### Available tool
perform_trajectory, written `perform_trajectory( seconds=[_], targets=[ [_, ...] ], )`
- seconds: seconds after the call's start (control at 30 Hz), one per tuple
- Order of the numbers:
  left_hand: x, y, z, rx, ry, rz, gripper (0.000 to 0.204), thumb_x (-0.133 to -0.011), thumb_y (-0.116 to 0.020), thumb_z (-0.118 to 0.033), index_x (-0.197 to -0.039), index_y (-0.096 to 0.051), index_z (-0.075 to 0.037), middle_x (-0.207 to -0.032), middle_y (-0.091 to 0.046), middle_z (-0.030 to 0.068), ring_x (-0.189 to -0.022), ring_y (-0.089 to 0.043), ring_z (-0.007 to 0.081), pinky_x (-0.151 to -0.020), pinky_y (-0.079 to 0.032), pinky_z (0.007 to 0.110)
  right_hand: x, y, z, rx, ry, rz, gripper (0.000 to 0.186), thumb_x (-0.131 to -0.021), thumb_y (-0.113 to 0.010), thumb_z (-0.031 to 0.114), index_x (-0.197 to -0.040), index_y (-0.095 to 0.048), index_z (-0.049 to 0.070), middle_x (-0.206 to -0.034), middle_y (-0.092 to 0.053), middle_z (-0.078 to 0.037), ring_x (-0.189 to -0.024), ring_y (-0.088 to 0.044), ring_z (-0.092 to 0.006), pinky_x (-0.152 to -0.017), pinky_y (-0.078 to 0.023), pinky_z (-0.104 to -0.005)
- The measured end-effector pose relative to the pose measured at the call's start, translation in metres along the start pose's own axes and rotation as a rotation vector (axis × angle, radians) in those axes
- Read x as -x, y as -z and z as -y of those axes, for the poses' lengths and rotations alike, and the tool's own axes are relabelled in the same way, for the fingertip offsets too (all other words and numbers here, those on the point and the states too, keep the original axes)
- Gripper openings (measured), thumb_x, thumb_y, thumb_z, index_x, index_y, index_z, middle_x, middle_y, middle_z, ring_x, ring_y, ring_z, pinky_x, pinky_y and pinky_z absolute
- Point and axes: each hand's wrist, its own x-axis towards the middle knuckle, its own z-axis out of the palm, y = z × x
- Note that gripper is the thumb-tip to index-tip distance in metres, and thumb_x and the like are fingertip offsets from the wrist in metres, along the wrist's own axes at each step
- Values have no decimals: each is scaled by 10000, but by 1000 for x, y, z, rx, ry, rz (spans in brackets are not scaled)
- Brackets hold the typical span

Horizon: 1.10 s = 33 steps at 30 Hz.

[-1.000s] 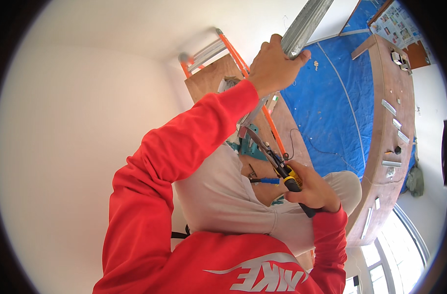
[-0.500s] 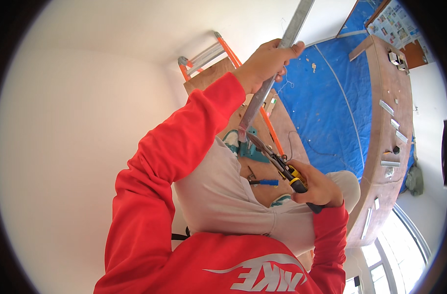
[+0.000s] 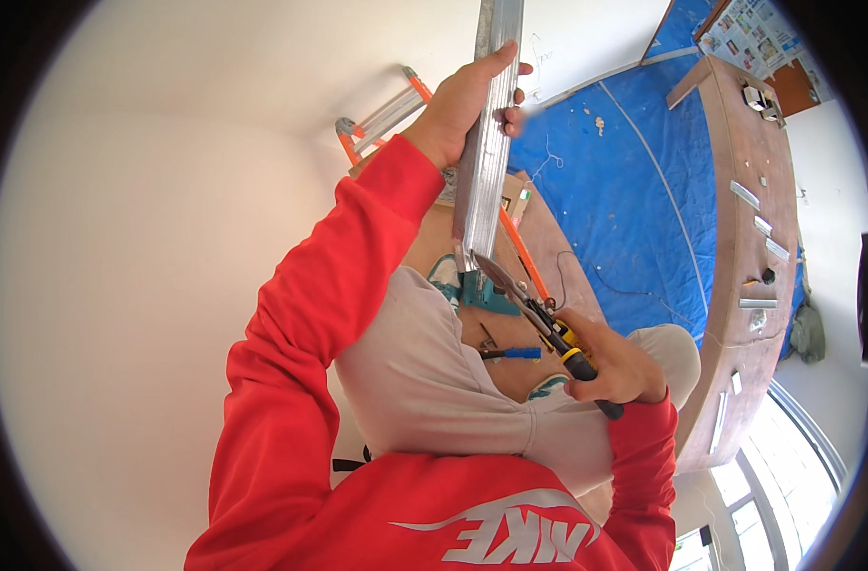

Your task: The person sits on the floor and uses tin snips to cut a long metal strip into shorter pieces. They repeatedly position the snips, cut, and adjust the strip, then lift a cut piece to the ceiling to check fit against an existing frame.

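Note:
My left hand grips a long silver metal channel, thumb on its near face and fingers wrapped round the far edge. The channel stands nearly upright in the picture, its ribbed broad side showing and its upper end out of view. In my right hand are tin snips with yellow and black handles, resting above my right knee. Their blade tips are at the channel's lower end, around or against its edge; I cannot tell whether they bite the metal.
Below the channel lie a teal power tool and a blue-handled tool. An orange-railed ladder stands beyond my left arm. Blue sheeting covers the floor to the right, beside a long wooden board structure bearing several metal offcuts.
My left hand has moved left and slightly up. The channel has swung more upright and turned, so its broad ribbed side shows. My right hand and the snips have barely moved.

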Motion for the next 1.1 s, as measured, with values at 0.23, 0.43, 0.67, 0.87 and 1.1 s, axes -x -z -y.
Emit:
perform_trajectory(
  seconds=[0.23, 0.43, 0.67, 0.87, 1.1],
  targets=[
    [5, -14, 2, 15, 1, 148, 686, -1035, -536, -527, -1394, -475, 54, -901, -478, 41, -673, -486, 89, -576, -452, 239, -1, 0, -5, -159, 21, 128, 912, -635, -708, 285, -1446, -435, -29, -1052, -569, -164, -999, -559, -304, -925, -463, -369],
    [7, -22, 8, 14, 60, 241, 697, -1039, -525, -557, -1381, -500, 50, -888, -498, 41, -685, -515, 92, -569, -456, 244, -3, 9, -5, -224, -17, 293, 974, -639, -702, 267, -1514, -374, -8, -1198, -524, -158, -1118, -521, -298, -994, -432, -366],
    [4, -23, 16, -126, 36, 227, 715, -1040, -505, -596, -1360, -511, 42, -881, -534, 46, -704, -557, 105, -561, -458, 247, -4, 8, -10, -311, -33, 354, 892, -657, -689, 225, -1467, -394, -3, -1052, -545, -105, -949, -543, -230, -849, -462, -326],
    [9, -30, 15, -172, -4, 121, 690, -1020, -560, -592, -1298, -557, 39, -872, -521, 40, -655, -539, 90, -538, -440, 237, -6, 4, -29, -638, -117, 520, 716, -700, -704, 198, -1346, -456, 10, -907, -542, -28, -772, -534, -107, -670, -449, -251],
    [16, -38, 11, -381, -391, -187, 499, -981, -678, -492, -1019, -632, 4, -689, -510, -7, -540, -509, 75, -476, -419, 258, -4, 8, -30, -632, -123, 511, 675, -702, -689, 264, -1306, -501, 30, -912, -569, -33, -819, -559, -134, -702, -464, -282]
  ],
)
